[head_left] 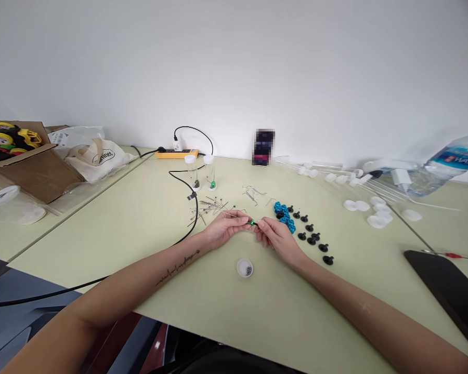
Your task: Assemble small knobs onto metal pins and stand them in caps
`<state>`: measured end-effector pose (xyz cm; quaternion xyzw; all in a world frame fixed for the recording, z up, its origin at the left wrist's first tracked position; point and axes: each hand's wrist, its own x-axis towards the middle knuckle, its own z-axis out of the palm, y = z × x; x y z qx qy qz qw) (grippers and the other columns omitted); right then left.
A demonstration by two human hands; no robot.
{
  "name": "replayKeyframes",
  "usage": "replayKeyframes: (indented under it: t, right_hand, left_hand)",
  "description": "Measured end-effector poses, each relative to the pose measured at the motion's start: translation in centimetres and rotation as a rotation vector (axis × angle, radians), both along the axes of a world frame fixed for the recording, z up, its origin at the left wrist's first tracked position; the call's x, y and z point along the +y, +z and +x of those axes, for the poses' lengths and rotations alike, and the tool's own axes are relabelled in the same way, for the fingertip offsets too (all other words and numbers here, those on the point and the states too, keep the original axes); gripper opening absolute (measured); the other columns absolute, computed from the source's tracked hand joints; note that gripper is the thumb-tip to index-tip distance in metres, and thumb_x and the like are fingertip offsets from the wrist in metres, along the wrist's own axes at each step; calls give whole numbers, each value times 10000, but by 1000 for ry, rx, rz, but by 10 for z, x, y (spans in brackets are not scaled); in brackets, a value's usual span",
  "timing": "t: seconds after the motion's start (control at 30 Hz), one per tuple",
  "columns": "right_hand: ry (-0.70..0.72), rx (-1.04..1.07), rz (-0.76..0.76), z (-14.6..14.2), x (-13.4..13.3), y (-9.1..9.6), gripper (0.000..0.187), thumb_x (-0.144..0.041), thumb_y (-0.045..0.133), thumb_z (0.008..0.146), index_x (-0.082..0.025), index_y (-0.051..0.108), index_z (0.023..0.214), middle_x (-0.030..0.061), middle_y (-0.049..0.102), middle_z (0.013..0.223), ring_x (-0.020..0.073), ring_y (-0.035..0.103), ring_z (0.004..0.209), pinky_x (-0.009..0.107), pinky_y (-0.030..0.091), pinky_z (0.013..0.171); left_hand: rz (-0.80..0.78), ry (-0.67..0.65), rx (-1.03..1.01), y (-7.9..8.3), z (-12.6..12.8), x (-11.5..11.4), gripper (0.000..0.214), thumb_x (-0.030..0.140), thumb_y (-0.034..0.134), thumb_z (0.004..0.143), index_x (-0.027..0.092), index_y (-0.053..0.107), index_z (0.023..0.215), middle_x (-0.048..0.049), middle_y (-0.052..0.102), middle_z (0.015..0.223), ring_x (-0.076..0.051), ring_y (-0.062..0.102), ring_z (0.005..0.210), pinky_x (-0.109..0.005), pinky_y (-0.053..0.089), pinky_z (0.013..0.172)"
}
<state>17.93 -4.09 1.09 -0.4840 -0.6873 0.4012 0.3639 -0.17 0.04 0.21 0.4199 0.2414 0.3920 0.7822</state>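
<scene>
My left hand (228,227) is closed, thumb and fingers pinching a small green metallic part (252,222). A thin metal rod (229,214) sticks out to the left from the same grip. My right hand (281,239) pinches a slim black piece (256,224) that meets the green part; its far end is hidden by the fingers. Just below the hands stands a small white cap (239,269) with tiny dark pieces inside. Right of my right hand lie blue knobbed parts (284,210) and several black round-based pegs (309,227).
Loose metal pins (208,204) and bent hex keys (252,193) lie beyond the hands. Two clear tubes (209,174) stand near an orange power strip (175,154). White caps (378,215), a water bottle (450,161) and a dark phone (448,293) are right; a cardboard box (35,174) is left.
</scene>
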Motion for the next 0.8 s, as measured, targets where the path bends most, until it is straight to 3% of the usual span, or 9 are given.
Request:
replayKeyframes:
  t: [0.2,0.3,0.5,0.7,0.8]
  right_hand:
    - [-22,49,27,0,-1,3,172,-367,506,809,-212,483,880,7,545,893,80,466,517,225,394,498]
    - [-20,37,17,0,-1,4,195,-393,499,810,-202,491,847,5,554,803,90,457,514,228,389,494]
    - [3,5,7,-1,-2,2,387,-446,319,886,-173,508,687,12,554,618,105,453,507,227,360,473]
    - [-43,45,35,0,-2,3,173,-375,512,803,-204,505,831,-8,549,766,86,446,503,221,366,481]
    - [-54,57,38,0,-2,4,163,-345,544,777,-214,501,865,-16,543,748,93,442,511,223,371,494]
  left_hand:
    - [-9,17,8,1,0,-1,202,200,710,651,101,639,813,-38,629,743,-124,607,735,-268,441,779]
    - [-2,17,3,1,0,-1,206,209,714,647,101,638,805,-42,629,757,-127,607,740,-271,439,785]
    - [13,-15,9,3,0,-2,186,199,707,655,98,637,795,-38,628,758,-126,610,754,-276,430,819]
    - [3,0,21,2,-1,-1,185,195,707,654,103,635,796,-43,633,787,-124,607,749,-277,440,798]
    - [0,-5,32,1,-1,-1,198,194,705,658,100,631,816,-54,633,806,-128,608,754,-279,444,793]
